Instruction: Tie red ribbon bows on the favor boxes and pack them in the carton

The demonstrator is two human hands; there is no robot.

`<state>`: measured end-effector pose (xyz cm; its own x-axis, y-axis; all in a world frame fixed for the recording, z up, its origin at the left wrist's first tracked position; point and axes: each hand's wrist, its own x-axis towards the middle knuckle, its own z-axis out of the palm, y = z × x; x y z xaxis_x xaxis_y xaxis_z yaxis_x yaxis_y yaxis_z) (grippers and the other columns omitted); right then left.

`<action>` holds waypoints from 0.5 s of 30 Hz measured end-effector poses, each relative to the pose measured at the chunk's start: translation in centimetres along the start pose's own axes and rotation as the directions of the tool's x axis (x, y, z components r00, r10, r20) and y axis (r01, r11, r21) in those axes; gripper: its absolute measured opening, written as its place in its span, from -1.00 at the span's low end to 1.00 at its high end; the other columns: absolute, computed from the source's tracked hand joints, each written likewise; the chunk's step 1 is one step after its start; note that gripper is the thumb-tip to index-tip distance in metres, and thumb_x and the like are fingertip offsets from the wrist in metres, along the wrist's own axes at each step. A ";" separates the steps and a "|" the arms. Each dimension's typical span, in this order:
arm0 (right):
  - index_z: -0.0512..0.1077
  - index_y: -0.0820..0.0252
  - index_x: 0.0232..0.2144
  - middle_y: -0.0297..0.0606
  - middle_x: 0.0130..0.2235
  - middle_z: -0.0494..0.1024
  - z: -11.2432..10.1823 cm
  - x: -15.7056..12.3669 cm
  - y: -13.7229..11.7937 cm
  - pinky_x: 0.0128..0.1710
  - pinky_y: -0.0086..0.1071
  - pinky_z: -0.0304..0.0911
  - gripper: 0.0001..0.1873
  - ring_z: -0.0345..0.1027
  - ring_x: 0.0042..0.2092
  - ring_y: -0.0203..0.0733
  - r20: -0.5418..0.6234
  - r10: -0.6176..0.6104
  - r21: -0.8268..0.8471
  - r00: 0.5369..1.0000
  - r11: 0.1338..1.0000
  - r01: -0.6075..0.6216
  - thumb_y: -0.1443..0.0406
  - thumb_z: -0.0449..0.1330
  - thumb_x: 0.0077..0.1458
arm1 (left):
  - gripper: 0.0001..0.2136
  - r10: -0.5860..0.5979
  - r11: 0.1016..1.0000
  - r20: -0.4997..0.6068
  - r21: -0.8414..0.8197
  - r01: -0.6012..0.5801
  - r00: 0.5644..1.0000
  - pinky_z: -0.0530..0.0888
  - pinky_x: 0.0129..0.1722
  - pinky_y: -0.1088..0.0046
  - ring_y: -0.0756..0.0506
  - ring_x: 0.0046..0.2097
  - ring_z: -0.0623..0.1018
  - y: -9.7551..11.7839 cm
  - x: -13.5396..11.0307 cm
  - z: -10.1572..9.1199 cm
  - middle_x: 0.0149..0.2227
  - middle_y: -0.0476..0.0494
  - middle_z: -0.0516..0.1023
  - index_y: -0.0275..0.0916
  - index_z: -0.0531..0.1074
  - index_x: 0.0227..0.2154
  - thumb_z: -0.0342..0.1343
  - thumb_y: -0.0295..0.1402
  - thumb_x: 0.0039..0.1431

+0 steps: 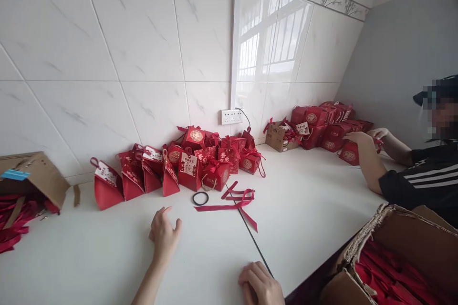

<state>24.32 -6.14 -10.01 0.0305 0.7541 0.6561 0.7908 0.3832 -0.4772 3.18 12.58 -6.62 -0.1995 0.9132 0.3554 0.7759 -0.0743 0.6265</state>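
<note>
My left hand [165,231] hovers over or rests on the white table, fingers loosely bent and thumb apart, holding nothing. Ahead of it stands a row of red gift boxes [108,186] with ribbon loops and printed tags. My right hand [261,283] is at the near edge of the table, its fingers curled in, and no object shows in it. Between the hands and the heaped red boxes [216,174] lie loose red ribbons [223,207] and a black ring [200,198].
An open carton [39,171] of red ribbons lies at left. Another carton [379,221] with red contents stands at lower right. At right, a co-worker's hands [358,138] touch a red box near stacked boxes [315,124] and a small carton [277,137]. A power socket [231,116] is on the wall.
</note>
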 end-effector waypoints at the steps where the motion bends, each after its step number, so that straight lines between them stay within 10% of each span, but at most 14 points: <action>1: 0.31 0.10 -0.46 -0.34 -0.47 0.47 -0.4 0.2 0.0 -0.49 -0.46 0.31 -0.78 0.39 -0.42 -0.25 0.028 0.029 0.042 0.999 0.999 -0.031 0.50 -0.04 0.00 | -0.68 0.016 1.000 0.003 0.009 -0.016 1.000 0.26 0.05 -0.05 -0.33 0.17 0.25 0.2 -0.3 -0.1 0.11 -0.36 0.28 -0.25 0.27 -0.06 -0.06 -0.37 0.09; 9: 0.43 0.18 -0.41 -0.14 -0.35 0.54 -5.3 9.2 3.8 -0.35 -0.30 0.40 -0.74 0.45 -0.30 -0.12 -0.093 0.355 0.116 0.930 0.932 -0.344 0.24 -0.03 0.07 | -0.75 0.020 0.999 0.013 0.031 -0.021 1.000 0.28 0.05 0.00 -0.29 0.16 0.27 0.9 -0.9 0.1 0.04 -0.31 0.35 -0.23 0.38 -0.18 -0.01 -0.47 0.04; 15: 0.45 0.24 -0.35 -0.10 -0.20 0.51 -5.2 19.3 8.4 -0.15 -0.24 0.33 -0.72 0.41 -0.18 -0.12 -0.138 0.493 0.008 0.859 0.868 -0.497 0.31 -0.06 0.06 | -0.79 0.053 0.998 0.049 -0.034 -0.051 0.997 0.29 0.04 0.05 -0.26 0.16 0.29 0.6 -1.3 -0.2 0.02 -0.23 0.39 -0.18 0.44 -0.27 -0.03 -0.48 0.06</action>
<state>34.72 8.89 1.68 0.5005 0.7630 0.4091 0.6664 -0.0378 -0.7446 3.82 11.23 -6.56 -0.1289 0.9265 0.3534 0.7642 -0.1343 0.6309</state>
